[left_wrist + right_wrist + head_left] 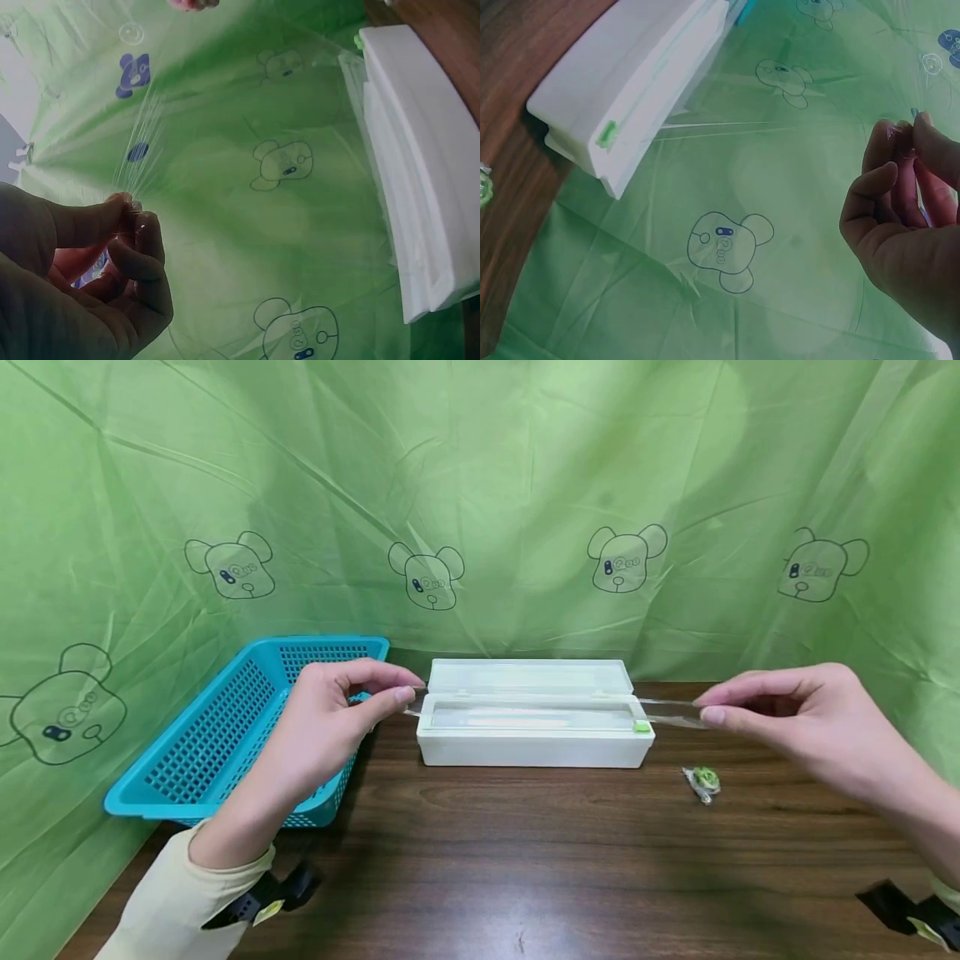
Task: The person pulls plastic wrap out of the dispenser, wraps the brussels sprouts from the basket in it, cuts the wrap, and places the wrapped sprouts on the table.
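A clear sheet of cling film [675, 721] stretches between both hands, over a white dispenser box [536, 751] with its lid [528, 676] raised. My left hand [333, 710] pinches one end between thumb and index finger, left of the box. To the right of the box, my right hand [802, 718] pinches the other end the same way. In the left wrist view, the film gathers in fine creases toward the left fingertips [133, 206]. The box has a small green slider [641, 727] at its front right corner.
A blue perforated basket [142, 806] stands on the left, partly behind the left forearm. A small green item in crumpled clear wrap [703, 782] lies on the brown wooden table [517, 852], below the right hand. Green printed sheeting [525, 485] hangs behind.
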The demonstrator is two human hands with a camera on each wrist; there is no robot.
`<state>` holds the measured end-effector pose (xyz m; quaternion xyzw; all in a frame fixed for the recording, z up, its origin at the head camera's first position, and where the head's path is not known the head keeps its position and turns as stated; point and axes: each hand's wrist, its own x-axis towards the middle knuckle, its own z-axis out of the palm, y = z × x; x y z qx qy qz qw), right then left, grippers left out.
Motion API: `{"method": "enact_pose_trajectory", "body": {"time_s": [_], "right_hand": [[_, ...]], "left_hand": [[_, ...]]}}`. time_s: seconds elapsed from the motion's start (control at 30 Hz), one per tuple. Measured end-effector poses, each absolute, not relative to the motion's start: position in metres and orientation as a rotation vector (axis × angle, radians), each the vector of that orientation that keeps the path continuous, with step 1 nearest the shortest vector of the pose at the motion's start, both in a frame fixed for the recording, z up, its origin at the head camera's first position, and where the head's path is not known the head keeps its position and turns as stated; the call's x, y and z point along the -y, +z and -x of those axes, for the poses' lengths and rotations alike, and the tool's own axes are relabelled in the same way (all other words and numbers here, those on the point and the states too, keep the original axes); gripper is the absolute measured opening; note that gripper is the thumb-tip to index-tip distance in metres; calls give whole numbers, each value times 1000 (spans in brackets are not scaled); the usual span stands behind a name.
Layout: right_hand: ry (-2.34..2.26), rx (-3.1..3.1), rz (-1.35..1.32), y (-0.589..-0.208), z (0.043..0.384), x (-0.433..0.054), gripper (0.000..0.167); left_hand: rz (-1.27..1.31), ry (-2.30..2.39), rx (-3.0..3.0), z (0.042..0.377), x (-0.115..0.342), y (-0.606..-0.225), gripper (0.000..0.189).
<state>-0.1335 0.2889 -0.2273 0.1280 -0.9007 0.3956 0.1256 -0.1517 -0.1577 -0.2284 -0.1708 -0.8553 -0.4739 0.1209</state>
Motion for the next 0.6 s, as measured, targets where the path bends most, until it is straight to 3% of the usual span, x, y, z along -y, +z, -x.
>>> {"method": "enact_pose_trajectory", "body": {"time_s": [0.6], "right_hand": [[1249,2697,-610,-267,108,-301,19]], "left_hand": [[673,-1352,2546,124,168,-256,9]]}}
